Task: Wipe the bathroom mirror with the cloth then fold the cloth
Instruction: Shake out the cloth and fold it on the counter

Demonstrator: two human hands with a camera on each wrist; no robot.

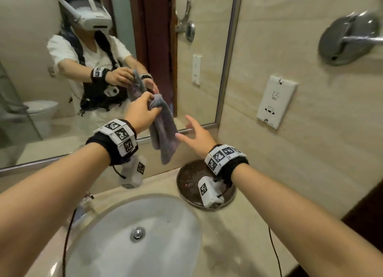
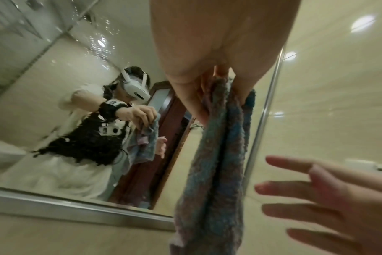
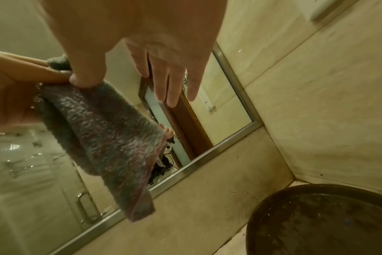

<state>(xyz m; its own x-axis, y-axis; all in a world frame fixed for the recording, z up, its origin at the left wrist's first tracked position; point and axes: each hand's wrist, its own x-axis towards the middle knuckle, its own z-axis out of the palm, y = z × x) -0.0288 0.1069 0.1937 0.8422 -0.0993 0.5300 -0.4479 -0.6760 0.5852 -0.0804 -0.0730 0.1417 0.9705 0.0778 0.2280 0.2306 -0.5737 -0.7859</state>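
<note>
A grey-blue and purple terry cloth (image 1: 163,131) hangs folded lengthwise in front of the lower right of the mirror (image 1: 103,59). My left hand (image 1: 143,110) pinches its top edge, and the cloth (image 2: 216,163) drops straight down from those fingers. My right hand (image 1: 192,133) is open beside it, fingers spread and straight. In the right wrist view the thumb (image 3: 83,75) touches the top of the cloth (image 3: 111,138) while the other fingers (image 3: 172,86) point at the mirror. The mirror (image 2: 55,86) reflects me holding the cloth.
Below the hands lie a white basin (image 1: 132,235) in a beige stone counter and a round dark dish (image 1: 186,179) by the wall. A chrome mirror frame (image 1: 228,59) meets the tiled side wall, which carries a socket plate (image 1: 275,102) and a metal fitting (image 1: 350,38).
</note>
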